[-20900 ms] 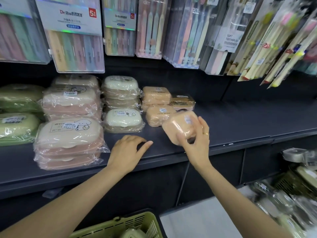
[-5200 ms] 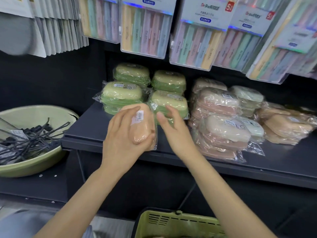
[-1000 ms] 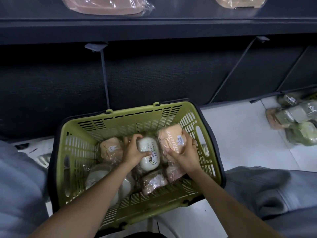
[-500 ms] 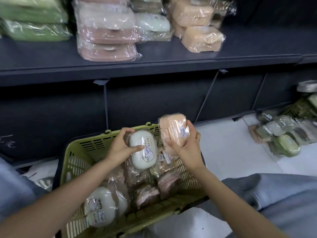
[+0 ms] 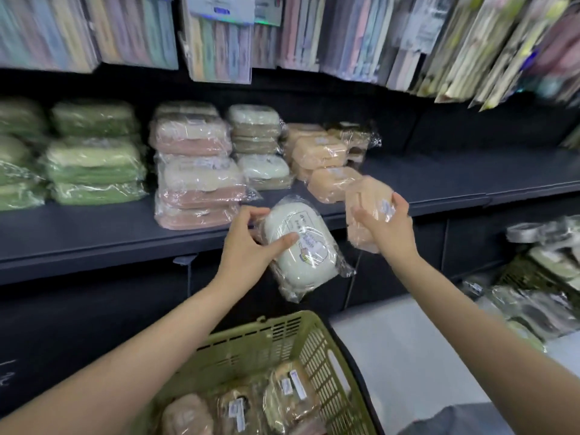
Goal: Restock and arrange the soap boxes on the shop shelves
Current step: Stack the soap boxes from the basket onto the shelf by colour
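Note:
My left hand (image 5: 248, 246) grips a white plastic-wrapped soap box (image 5: 303, 249) in front of the dark shelf's front edge (image 5: 94, 246). A peach wrapped soap box (image 5: 364, 211) is held in my right hand (image 5: 387, 229), just before the shelf edge. On the shelf stand stacks of green soap boxes (image 5: 91, 158), pink soap boxes (image 5: 197, 174), white soap boxes (image 5: 257, 142) and peach soap boxes (image 5: 323, 161). The olive basket (image 5: 270, 343) below my arms holds several wrapped soap boxes (image 5: 292, 394).
Toothbrush packs (image 5: 219, 36) hang above the shelf. The shelf's right half (image 5: 470, 174) is bare. On the floor at the right lie more wrapped goods (image 5: 533, 296) and a second basket (image 5: 527, 271). My knee (image 5: 464, 419) shows at the bottom right.
Both hands have lifted the white box and the peach box out of the basket up to shelf height. The view has tilted up from the basket to the shelf.

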